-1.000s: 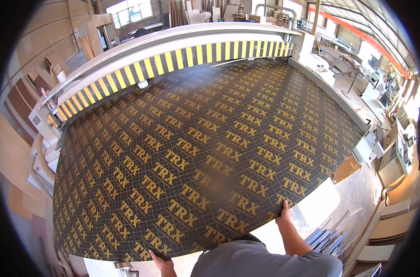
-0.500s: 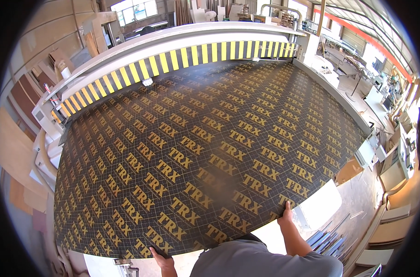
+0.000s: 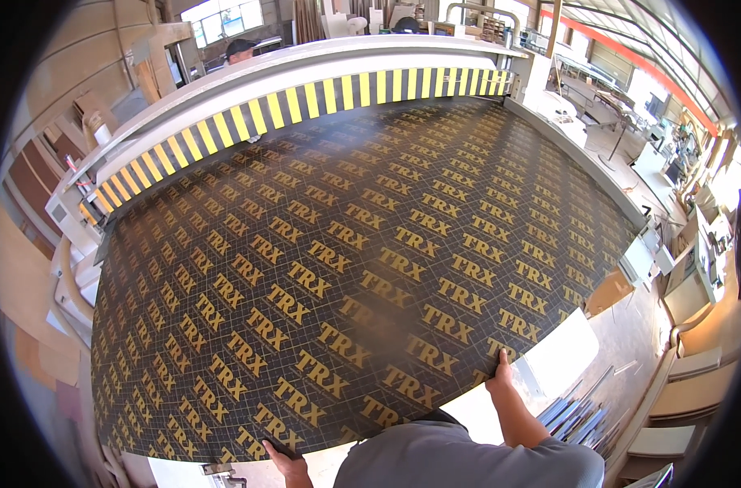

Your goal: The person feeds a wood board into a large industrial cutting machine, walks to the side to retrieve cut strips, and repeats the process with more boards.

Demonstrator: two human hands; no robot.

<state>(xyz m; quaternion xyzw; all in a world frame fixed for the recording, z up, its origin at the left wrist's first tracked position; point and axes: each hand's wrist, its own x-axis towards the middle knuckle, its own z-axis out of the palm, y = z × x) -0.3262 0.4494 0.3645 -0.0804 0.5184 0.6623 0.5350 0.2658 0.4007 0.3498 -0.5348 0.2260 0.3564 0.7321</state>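
Observation:
A large black panel (image 3: pixel 248 244) with a grid and repeated yellow print fills the middle of the view. Its far edge runs in under a machine beam (image 3: pixel 338 93) with yellow and black stripes. My left hand (image 3: pixel 287 468) grips the near edge at lower left, thumb on top and fingers hidden beneath. Farther right along that edge, my right hand (image 3: pixel 501 376) holds on the same way, its thumb lying on the printed face. My body stands against the near edge between the two hands.
Beyond the beam, two people in dark caps (image 3: pixel 240 46) (image 3: pixel 405 25) show only in part. A light rail (image 3: pixel 578 163) borders the panel on the right. Metal strips (image 3: pixel 578 411) lie on the floor at lower right, near stacked boards (image 3: pixel 684 398). A curved hose (image 3: pixel 71 281) hangs at left.
Two capped people have come into sight behind the beam. A small white thing at the beam's lower edge is now mostly hidden. Both my hands keep their hold; the view has shifted slightly.

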